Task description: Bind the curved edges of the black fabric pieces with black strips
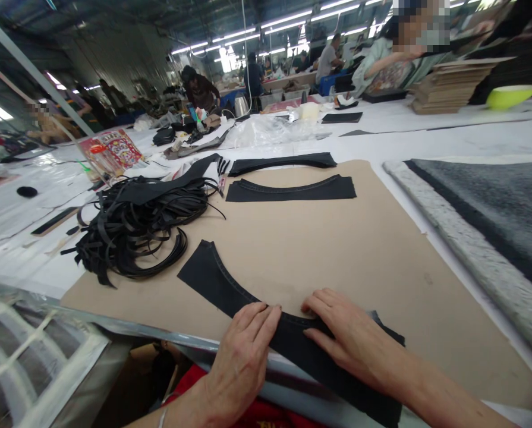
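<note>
A long black curved panel, seemingly leather or coated fabric, lies slantwise across the front of the tan sheet, partly over the table edge. A line runs along its concave rim. My left hand presses its closed fingertips onto that rim near the middle. Just to the right, my right hand has its fingers bent over the same rim, thumb on the panel's face. The undersides of both hands are hidden. Farther back lie two similar black pieces, a nearer curved panel and a farther curved panel.
A heap of black strips lies left on the tan sheet. Thick grey padding lies right. Behind are clear plastic, stacked brown sheets and a yellow-green bowl. Other people work farther back.
</note>
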{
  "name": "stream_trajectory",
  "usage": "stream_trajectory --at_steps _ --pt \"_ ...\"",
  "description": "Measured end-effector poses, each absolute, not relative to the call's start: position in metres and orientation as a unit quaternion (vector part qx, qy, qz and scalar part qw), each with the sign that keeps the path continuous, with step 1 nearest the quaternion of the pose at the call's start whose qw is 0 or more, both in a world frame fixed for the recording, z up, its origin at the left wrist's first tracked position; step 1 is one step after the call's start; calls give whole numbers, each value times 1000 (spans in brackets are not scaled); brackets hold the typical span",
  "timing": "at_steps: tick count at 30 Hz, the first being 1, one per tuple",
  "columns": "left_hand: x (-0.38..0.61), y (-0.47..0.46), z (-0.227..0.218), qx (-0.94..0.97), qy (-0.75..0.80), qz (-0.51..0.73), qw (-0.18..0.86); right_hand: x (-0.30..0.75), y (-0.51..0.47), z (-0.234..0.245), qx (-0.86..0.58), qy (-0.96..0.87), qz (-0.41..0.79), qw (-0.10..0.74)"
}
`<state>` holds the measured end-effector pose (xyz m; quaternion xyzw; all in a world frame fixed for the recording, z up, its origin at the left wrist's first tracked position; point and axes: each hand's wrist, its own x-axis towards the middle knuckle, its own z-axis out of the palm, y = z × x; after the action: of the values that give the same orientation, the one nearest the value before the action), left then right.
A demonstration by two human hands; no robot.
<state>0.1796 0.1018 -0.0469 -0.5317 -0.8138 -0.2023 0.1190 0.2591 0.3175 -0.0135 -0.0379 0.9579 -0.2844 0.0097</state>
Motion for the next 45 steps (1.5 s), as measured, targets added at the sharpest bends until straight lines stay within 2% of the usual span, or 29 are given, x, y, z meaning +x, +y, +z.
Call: stream_trajectory --at_steps 7,13,21,26,33,41,45 --pt "182 122 -32 -444 -842 -289 98 260 327 -9 -25 959 -281 24" --pt "187 158 -21 -466 -837 -277 -75 260 334 -7 -8 952 -301 47" --pt "185 170 -14 -479 -825 -273 -127 260 349 -8 -32 950 -306 54" --pt "192 171 -20 -493 -822 -269 -94 266 351 -12 -44 940 -334 47" --pt "200 164 -37 -532 -810 -244 -32 279 354 -20 -90 945 -314 18" --pt "214 140 -60 -585 -771 -179 175 287 359 -30 -167 954 -245 -40" --pt "213 137 -57 -588 -770 -206 140 289 361 -36 -186 958 -212 -57"
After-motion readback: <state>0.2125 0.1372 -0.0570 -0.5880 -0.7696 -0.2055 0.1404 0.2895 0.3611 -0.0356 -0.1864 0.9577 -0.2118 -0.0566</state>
